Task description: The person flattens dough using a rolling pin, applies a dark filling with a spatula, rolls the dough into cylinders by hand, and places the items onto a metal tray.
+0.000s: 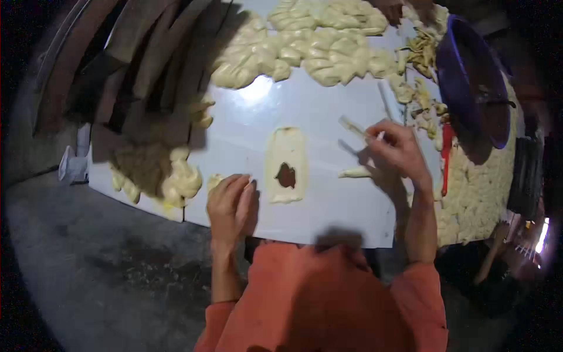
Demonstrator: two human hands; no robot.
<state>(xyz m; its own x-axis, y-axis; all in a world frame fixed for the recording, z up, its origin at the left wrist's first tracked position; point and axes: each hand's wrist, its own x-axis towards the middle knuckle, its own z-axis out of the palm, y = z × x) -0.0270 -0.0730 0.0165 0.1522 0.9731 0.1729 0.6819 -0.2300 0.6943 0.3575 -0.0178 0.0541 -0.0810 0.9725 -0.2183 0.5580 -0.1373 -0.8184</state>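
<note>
Centrally, a flattened strip of pale dough [287, 146] lies lengthwise on the white worktop [234, 132], pointing away from the person, w/ a dark brown patch of filling [286, 176] on its nearer half. Just R of it, the R hand [394, 148] is raised; its grip is pinched on a thin flat blade [353, 127], held clear of the dough. L hand [230, 202] is just L of the strip, fingers curled beside a small dough lump [214, 180]; can't tell if its grip holds anything.

To do this step well, I'd say: keep the blade low & nearly flat, spread lightly so the soft dough doesn't tear, & leave the edges bare.

Around: a small dough piece [355, 172] lies below the R hand, prob. the nearest thing in its way. Far side: a big heap of dough pieces [305, 50], w/ another person's hand [390, 9] at the top edge. L: more dough pieces [183, 178] & dark planks [138, 53]. R: a purple basin [469, 82], a red tool [447, 158] & many small pale pieces [469, 208], well apart from the strip.
</note>
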